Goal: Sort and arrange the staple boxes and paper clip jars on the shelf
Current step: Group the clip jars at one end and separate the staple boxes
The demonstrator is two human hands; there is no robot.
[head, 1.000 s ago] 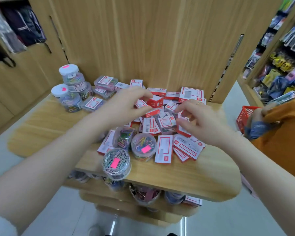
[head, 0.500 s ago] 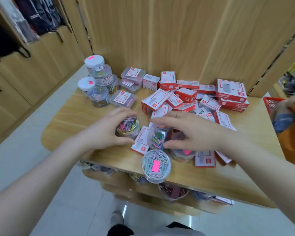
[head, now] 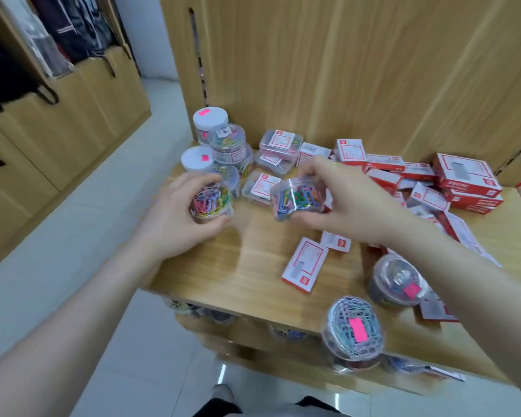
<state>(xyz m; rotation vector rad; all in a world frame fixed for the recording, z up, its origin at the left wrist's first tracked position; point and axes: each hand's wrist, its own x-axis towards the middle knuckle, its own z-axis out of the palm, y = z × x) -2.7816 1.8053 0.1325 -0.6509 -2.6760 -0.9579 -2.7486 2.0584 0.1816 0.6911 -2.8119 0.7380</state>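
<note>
Above the shelf (head: 253, 275), my left hand (head: 175, 224) curls around one paper clip jar (head: 211, 200); my right hand (head: 343, 203) grips another clear jar (head: 298, 200), fingers wrapped.

No legible text; print on red-white staple boxes (head: 466, 175) and jar stickers (head: 357, 328) too blurred.

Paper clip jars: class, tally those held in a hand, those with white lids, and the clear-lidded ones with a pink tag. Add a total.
held jars: 2, one in the left hand, one in the right hand
white-lidded jars: 2
pink-tagged clear-lidded jars: 2
Total: 6
</note>
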